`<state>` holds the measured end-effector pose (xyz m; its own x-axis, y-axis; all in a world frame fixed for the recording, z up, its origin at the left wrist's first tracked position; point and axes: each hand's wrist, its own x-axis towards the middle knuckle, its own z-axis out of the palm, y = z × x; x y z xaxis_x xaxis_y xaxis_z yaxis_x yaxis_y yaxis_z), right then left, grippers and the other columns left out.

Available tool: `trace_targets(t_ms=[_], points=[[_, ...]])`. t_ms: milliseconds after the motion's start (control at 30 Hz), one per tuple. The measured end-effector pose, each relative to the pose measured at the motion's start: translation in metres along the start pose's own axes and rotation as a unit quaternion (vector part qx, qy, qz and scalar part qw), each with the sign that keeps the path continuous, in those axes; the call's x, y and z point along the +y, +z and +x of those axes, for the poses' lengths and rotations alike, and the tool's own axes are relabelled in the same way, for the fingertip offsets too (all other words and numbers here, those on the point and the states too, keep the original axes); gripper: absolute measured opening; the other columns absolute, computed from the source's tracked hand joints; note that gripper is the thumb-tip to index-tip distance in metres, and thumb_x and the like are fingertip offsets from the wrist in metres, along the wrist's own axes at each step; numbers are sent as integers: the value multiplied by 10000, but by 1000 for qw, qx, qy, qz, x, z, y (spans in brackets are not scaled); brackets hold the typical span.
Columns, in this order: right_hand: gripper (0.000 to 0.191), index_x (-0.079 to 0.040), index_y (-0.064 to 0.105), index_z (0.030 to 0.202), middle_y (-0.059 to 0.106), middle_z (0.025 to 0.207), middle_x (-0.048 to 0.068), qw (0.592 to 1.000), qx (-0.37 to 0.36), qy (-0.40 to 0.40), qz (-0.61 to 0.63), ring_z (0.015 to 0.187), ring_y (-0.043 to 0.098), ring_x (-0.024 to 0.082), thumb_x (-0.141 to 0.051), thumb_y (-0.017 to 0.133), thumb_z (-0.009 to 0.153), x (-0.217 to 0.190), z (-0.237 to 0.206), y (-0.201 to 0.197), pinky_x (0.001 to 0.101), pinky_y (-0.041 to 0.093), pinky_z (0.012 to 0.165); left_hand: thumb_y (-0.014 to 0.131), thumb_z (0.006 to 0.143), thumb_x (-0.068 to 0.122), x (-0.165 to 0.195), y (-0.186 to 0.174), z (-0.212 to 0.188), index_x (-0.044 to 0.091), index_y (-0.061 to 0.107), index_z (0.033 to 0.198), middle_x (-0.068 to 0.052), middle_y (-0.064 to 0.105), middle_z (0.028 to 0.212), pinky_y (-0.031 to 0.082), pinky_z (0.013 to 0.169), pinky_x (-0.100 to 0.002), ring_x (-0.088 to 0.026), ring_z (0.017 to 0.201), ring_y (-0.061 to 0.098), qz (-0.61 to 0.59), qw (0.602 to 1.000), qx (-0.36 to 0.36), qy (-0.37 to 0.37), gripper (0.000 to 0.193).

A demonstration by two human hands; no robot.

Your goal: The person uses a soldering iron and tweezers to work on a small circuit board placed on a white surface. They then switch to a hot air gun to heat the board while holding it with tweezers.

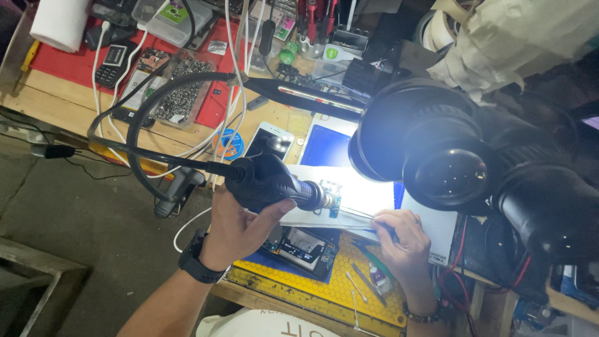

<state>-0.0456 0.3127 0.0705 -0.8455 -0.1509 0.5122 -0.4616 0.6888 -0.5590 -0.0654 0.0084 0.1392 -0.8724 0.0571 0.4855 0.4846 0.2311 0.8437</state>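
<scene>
— What is the left hand [240, 228] doing?

— It is wrapped around the black handle of a hot-air tool [274, 184], fingers closed on the grip, thumb up along its side. The metal nozzle points right and down at a small green circuit board [329, 196], which lies on a white pad [349, 200] under bright light. A ribbed black hose [150, 112] loops away from the back of the handle, up over the bench.

— And the right hand [402, 240]?

— Its fingers are pinched shut on thin tweezers [359, 213], whose tips reach left to the lower edge of the little board (whether they actually touch it I cannot tell, the glare is too strong there).

— What lies around them?

— Just below the pad an opened phone [302, 249] lies with its insides showing, on a blue mat over a yellow honeycomb mat [331, 287]. A couple of cotton swabs [355, 287] lie on the yellow mat near the right wrist. Another phone [269, 142] with a white face lies further up the wooden bench [56, 93], beside tangled white cables. The big black eyepieces of a microscope [446, 165] fill the right side, close to the camera. A black watch sits on the left wrist and a beaded bracelet on the right.
</scene>
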Motion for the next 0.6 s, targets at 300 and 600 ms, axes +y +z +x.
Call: trace_targets(t_ms=[300,600], points=[[161,-57,692,916,728,924,46,1000,2,3,-1,851,682,167,46,759,812,-1,0,-1,304,514,811,808,869,91,1,0,1,20,692,1080,-95,766,997,594,812,-293,-182,906,774,-3,1000,-10,5,251],[148,-41,687,924,729,939,67,1000,19,16,0,882,693,183,43,761,826,3,-3,-3,312,532,834,791,873,83,2,3,3,12,705,1061,-86,779,992,604,810,-291,-179,907,788,-28,999,-14,-19,219]])
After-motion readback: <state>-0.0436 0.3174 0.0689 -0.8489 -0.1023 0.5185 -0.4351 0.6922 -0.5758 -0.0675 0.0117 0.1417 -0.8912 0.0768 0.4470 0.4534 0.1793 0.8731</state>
